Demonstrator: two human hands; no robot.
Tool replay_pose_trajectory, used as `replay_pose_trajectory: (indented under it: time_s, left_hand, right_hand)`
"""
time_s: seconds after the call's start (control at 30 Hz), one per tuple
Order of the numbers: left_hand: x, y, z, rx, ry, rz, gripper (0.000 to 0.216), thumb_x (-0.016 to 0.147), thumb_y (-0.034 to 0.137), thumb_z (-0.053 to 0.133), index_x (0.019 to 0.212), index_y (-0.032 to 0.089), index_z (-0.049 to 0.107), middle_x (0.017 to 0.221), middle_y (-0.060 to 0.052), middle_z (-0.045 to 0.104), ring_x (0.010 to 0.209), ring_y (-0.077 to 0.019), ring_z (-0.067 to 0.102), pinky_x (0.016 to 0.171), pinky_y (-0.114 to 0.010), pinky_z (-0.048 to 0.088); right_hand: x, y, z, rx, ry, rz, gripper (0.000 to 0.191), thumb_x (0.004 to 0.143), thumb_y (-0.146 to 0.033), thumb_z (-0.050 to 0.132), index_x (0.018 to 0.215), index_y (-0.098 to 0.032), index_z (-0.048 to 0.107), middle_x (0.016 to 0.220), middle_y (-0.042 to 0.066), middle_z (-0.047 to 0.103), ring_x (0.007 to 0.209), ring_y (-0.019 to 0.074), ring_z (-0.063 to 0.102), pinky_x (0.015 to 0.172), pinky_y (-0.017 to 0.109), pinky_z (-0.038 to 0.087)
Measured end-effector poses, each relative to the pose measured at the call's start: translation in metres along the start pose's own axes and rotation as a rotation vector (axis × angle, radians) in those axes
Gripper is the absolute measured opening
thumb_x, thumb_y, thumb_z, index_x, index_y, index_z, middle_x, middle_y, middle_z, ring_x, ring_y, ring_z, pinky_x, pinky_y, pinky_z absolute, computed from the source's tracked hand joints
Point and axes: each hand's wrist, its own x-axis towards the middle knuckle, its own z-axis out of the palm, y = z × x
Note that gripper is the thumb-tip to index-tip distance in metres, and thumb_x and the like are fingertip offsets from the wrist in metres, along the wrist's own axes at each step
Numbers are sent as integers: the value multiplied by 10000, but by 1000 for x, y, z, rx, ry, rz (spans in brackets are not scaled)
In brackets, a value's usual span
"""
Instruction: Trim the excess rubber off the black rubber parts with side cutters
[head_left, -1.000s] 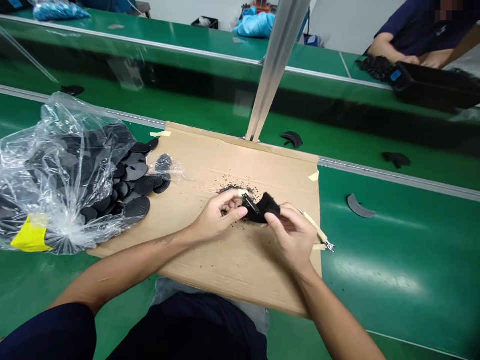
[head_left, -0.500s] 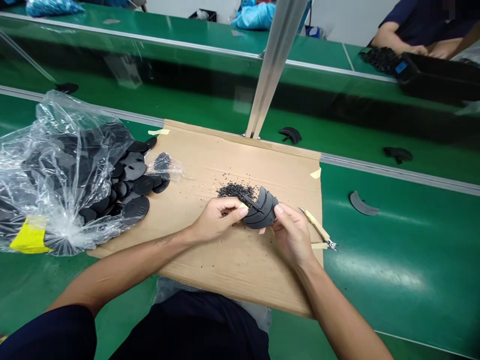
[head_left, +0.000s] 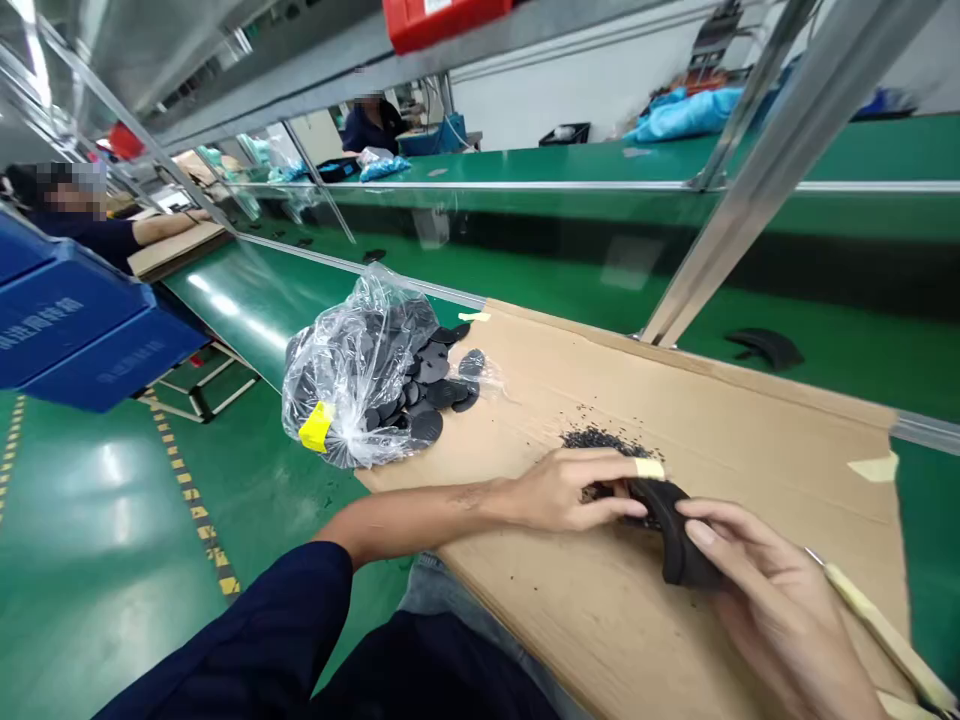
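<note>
A curved black plastic part (head_left: 679,535) is held between my two hands above the cardboard sheet (head_left: 525,560). My left hand (head_left: 566,490), with pale yellow tape round one finger, pinches its left end. The fingers of my right hand (head_left: 772,580) grip the outer side of the part, and some are hidden. Just beyond my left hand lies a scatter of small black bits (head_left: 600,438). At the right, a cutter with yellowish handles (head_left: 877,620) lies on the cardboard near my right hand.
A clear plastic bag (head_left: 352,370) spills black discs (head_left: 427,425) at the left. A slanted metal post (head_left: 750,210) rises behind the cardboard. Another curved black part (head_left: 765,347) lies on the green belt beyond. Blue crates (head_left: 82,310) stand far left, near a seated person (head_left: 82,220).
My view has swung to the left, bringing crates and other people into sight. The curved part has turned in my hands, its ribbed face no longer plainly showing. Both hands still hold it.
</note>
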Motion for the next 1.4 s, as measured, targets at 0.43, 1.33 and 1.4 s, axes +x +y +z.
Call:
replay_pose_trajectory:
  time_s: [0.43,1.33,1.4]
  left_hand:
    - [-95,-24,-147,1302,94,-432,180,950,211,624,1084,166,736,861,-109,703,865,-256,632,773,-340,438]
    - [3,-26,6,136,319,269,157,998,306,618,918,175,651,772,-13,633,696,-130,574,665,-241,481]
    - [2,-24,7,102,362,203,173,999,316,615,896,178,629,734,11,602,640,-109,540,621,-221,456]
  right_hand:
    - [10,12,10,270,-54,32,535,557,-516,951,910,-250,650,934,65,749,865,217,724,801,339,616]
    - [-4,17,13,62,-85,-99,440,772,-547,855,1046,-243,693,1143,64,739,1102,245,677,1038,395,535]
    - [-5,15,12,87,-128,-59,426,776,-558,847,1025,-236,723,1104,61,751,1085,253,687,1057,412,527]
